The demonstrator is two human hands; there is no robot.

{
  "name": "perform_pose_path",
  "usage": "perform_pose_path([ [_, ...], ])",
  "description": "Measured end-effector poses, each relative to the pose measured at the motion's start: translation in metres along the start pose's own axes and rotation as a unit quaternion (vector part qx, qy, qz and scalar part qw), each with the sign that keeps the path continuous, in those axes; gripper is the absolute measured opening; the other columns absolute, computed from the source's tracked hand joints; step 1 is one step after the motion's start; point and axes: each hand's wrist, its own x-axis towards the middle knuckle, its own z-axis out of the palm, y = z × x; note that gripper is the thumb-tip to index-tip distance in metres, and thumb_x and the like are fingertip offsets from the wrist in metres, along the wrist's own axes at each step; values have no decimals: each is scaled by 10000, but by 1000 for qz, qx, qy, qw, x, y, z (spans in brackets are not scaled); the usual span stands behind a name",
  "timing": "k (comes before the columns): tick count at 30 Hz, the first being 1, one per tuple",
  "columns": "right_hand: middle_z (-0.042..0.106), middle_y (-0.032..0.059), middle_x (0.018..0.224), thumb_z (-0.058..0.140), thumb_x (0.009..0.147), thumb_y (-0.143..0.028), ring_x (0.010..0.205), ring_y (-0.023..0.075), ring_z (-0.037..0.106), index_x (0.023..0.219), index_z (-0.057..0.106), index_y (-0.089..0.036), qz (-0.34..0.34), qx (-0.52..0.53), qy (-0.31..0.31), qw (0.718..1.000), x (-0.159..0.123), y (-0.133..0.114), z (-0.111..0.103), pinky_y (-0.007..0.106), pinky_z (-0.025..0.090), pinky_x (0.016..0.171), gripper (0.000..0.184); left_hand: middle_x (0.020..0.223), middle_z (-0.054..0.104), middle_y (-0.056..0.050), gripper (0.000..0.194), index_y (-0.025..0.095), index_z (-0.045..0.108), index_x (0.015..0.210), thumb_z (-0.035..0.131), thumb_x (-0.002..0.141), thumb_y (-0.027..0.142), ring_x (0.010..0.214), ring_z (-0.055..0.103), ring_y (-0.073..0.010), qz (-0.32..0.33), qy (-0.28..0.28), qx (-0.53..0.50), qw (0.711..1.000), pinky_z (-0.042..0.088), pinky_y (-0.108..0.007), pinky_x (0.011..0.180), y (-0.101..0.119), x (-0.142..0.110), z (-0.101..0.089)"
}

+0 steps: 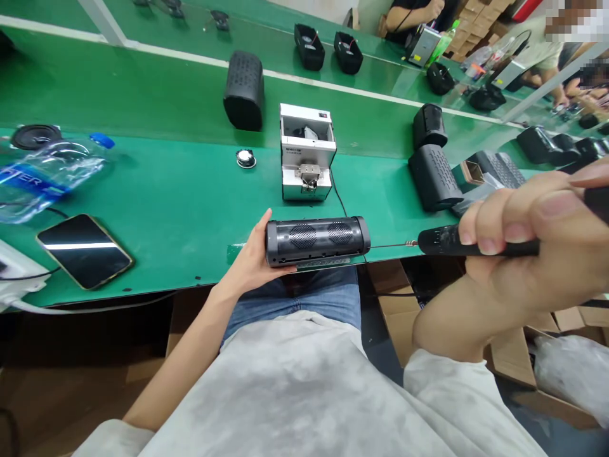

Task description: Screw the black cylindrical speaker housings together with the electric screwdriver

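Green bench [181, 184] ran across the view, a person seated at its near edge. White machine [308, 155] stood mid-bench, dark housing [243, 92] upright behind and left of it, more black housings [434, 178] off to the right. Plastic bottle [71, 168] lay on its side at far left.

Black speaker [318, 241] was at the near edge, in front of the machine, long side crosswise. Left hand [254, 257] gripped its left end, thumb at the upper side, fingers at the lower side. Right hand [537, 216] had fingers closed around power screwdriver [438, 241], held level; its thin bit pointed left and reached the speaker's right end.

Phone [85, 251] lay near the bottle, screen dark. Small round part [246, 158] sat left of the machine, apart from it.
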Motion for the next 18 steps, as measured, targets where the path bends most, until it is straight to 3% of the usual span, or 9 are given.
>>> perform_pose_path([
  [2,408,-36,675,721,869,-149,485,123,394,988,578,-216,-34,34,18,999,-5,3,10,304,343,430,198,1820,399,-233,1472,264,31,1843,1020,786,532,1671,477,-454,-5,0,3,1000,427,-600,1381,0,0,0],
  [4,448,-36,676,730,913,-116,474,123,422,1016,597,-192,-44,60,-7,997,-9,12,11,289,363,417,184,1834,374,-235,1475,264,39,1842,1027,779,527,1683,460,-458,-3,4,2,1000,412,-613,1389,0,-1,0],
  [8,508,-49,716,751,960,-82,480,104,484,1056,550,-185,19,99,-99,990,-19,40,-1,245,450,451,245,1795,427,-223,1396,280,113,1832,1021,795,499,1644,517,-441,8,12,-5,1000,442,-621,1372,1,-4,-1],
  [11,466,-66,671,710,954,-21,447,98,454,1050,532,-185,28,121,-142,982,-28,55,-6,228,428,456,260,1710,525,-196,1319,304,199,1803,1030,790,461,1578,591,-420,7,12,-10,1000,500,-608,1336,2,-4,-2],
  [15,413,-63,612,717,920,-11,414,111,400,1013,555,-177,16,100,-97,990,-40,59,-11,240,380,439,250,1681,541,-189,1284,323,240,1769,1043,775,453,1557,601,-424,5,8,-9,1000,510,-624,1324,6,-4,-3],
  [18,378,-56,591,808,883,-100,420,120,400,961,584,-201,59,92,-85,990,-42,67,-34,256,409,441,258,1664,543,-187,1264,325,249,1757,1040,780,463,1546,604,-425,-2,1,-14,1000,513,-626,1317,10,-5,-5],
])
